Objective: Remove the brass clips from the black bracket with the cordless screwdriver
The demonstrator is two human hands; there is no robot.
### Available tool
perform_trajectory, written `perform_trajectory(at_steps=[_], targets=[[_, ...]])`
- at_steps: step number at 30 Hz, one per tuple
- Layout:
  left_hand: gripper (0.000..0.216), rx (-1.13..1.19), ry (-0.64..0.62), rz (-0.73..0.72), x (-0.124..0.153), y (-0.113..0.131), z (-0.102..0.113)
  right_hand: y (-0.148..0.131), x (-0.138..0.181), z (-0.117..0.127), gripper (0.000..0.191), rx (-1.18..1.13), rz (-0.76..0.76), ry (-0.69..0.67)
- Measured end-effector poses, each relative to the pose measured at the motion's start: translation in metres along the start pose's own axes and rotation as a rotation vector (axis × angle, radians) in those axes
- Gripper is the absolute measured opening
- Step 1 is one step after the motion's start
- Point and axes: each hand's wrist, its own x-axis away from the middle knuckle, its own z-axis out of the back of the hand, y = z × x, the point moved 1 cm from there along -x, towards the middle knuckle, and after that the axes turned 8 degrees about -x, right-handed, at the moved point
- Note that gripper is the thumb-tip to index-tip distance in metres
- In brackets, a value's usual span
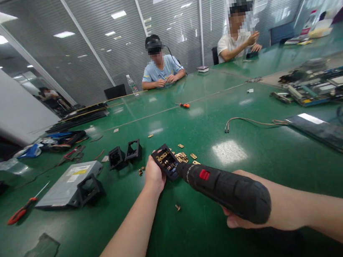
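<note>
My left hand (155,175) is closed around the left side of a small black plastic housing (165,161) with brass pieces inside. My right hand (241,203) grips a black cordless drill (226,188) with a red switch on top. The drill's nose points into the lower right of the housing; whether the bit touches a screw is hidden. Several small brass plates (181,157) lie just beyond the housing. A few brass bits (141,171) rest left of my left hand, and a single screw (177,207) lies nearer to me.
Black square frames (132,150) and a silver metal box (68,184) stand at left, beside an orange screwdriver (22,210). A dark flat panel (326,131) and circuit boards (336,81) lie at right. Two people sit across the green table (215,224).
</note>
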Motion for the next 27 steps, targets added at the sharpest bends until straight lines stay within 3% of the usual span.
perform_trajectory(at_steps=[27], targets=[[0.034,0.006,0.012,0.019,0.0026,0.0021,0.0000,-0.0001,0.0020,-0.0010,0.030,-0.011,-0.051,0.015]])
